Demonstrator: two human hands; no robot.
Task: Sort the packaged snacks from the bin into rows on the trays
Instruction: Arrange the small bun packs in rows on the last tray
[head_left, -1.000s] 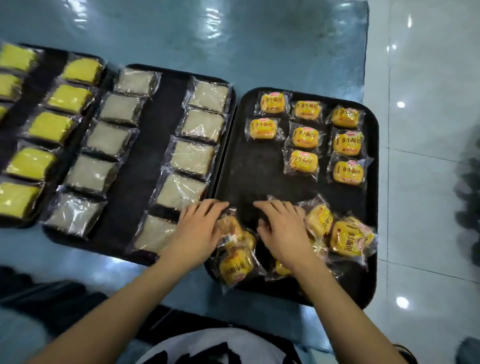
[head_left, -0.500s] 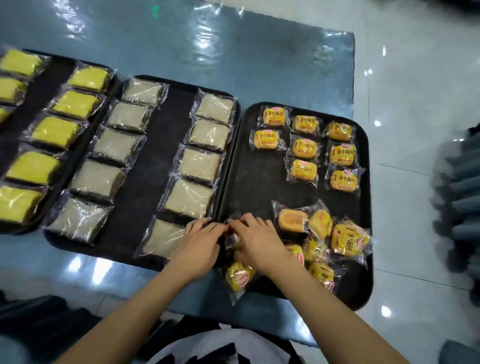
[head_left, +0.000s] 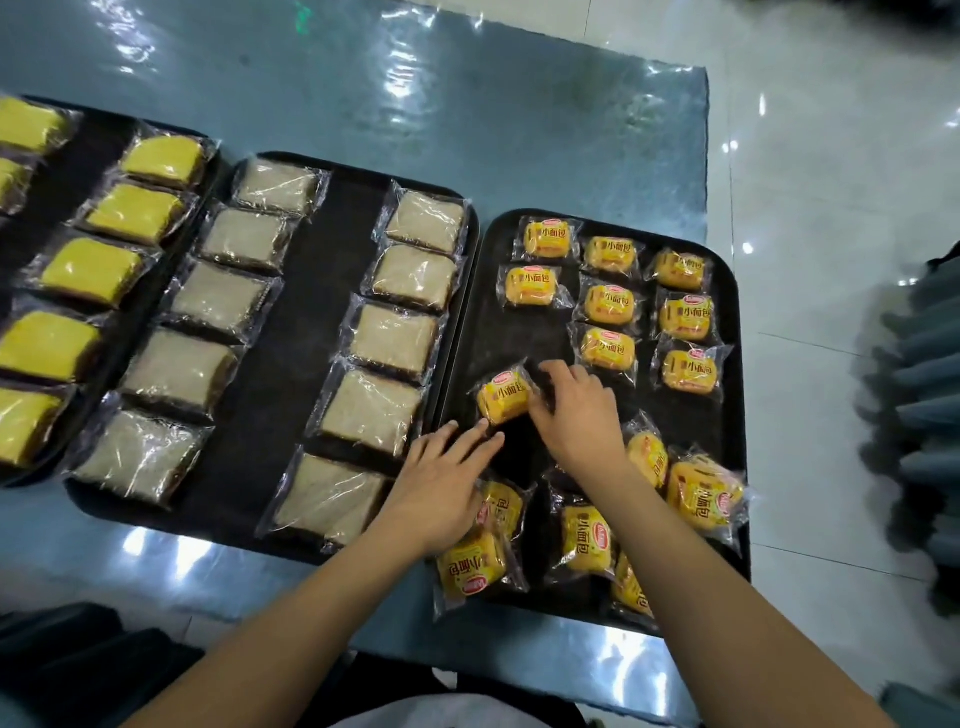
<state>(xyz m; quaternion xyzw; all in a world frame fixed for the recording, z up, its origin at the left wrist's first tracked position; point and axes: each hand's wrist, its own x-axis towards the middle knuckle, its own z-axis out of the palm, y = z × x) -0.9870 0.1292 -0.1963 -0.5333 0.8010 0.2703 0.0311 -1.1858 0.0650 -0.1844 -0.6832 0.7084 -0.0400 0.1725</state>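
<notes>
On the right black tray (head_left: 730, 395), several small orange bun packets stand in three short rows at the far end. One more orange packet (head_left: 503, 397) lies in the tray's left column, and my right hand (head_left: 579, 415) pinches its right end. My left hand (head_left: 441, 478) lies flat with straight fingers just below that packet, its fingertips near it. A loose heap of orange packets (head_left: 587, 538) covers the near end of this tray, partly under both wrists.
The middle black tray (head_left: 291, 332) holds two columns of pale wrapped cakes. A left tray (head_left: 171, 291) carries yellow wrapped cakes. All trays sit on a blue glossy table (head_left: 467, 104); white tiled floor lies to the right.
My right hand has carried one orange packet from the near heap up the tray's left column. My left hand followed a little, flat on the tray. The camera view shifted slightly.
</notes>
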